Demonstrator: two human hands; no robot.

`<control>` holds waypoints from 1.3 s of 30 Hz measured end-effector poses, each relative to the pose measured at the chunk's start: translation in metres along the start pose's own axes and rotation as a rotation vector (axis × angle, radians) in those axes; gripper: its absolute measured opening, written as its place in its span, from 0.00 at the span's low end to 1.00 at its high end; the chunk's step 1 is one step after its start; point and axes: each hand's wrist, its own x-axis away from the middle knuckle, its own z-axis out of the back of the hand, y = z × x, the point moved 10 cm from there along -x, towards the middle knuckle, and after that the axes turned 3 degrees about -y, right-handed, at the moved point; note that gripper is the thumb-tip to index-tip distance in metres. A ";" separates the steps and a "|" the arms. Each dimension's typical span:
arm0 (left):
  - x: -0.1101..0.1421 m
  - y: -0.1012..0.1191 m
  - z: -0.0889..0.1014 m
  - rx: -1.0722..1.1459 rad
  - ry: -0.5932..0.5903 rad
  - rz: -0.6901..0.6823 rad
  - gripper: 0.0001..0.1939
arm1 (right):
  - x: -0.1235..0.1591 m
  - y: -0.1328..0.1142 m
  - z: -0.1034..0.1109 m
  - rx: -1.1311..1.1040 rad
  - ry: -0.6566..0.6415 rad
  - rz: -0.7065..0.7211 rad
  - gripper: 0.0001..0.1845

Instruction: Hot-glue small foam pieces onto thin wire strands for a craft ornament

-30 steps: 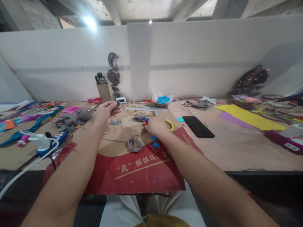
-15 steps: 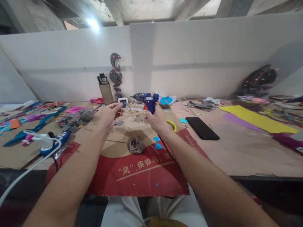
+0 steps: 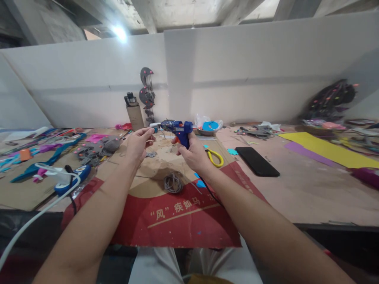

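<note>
My right hand (image 3: pixel 194 152) is wrapped round the handle of a blue hot glue gun (image 3: pixel 179 129), whose nozzle points left. The gun's black cord runs down past my right wrist. Between thumb and fingertips, my left hand (image 3: pixel 140 144) pinches a small blue piece (image 3: pixel 155 129); its exact kind is too small to make out. The nozzle tip is right by this piece, and I cannot tell whether they touch. Below both hands, a coil of grey cord (image 3: pixel 173 184) lies on a red and brown cardboard sheet (image 3: pixel 189 228).
A black phone (image 3: pixel 257 161) and yellow-handled tool (image 3: pixel 216 157) lie to the right, near yellow paper (image 3: pixel 328 149). On the left are a blue power strip (image 3: pixel 72 179) with a white cable and grey felt-like pieces (image 3: pixel 99 150). A bottle (image 3: pixel 134 112) stands against the back wall.
The glue gun has moved left in my right hand, bringing its nozzle to the small piece in my left hand. The camera view has shifted slightly.
</note>
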 end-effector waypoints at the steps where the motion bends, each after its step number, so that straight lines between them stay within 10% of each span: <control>1: 0.000 0.000 0.000 0.000 0.004 -0.003 0.13 | 0.000 0.000 -0.001 0.011 -0.004 -0.001 0.14; 39: 0.005 0.006 -0.006 -0.039 -0.010 -0.048 0.13 | 0.004 -0.002 -0.004 0.122 -0.001 0.016 0.13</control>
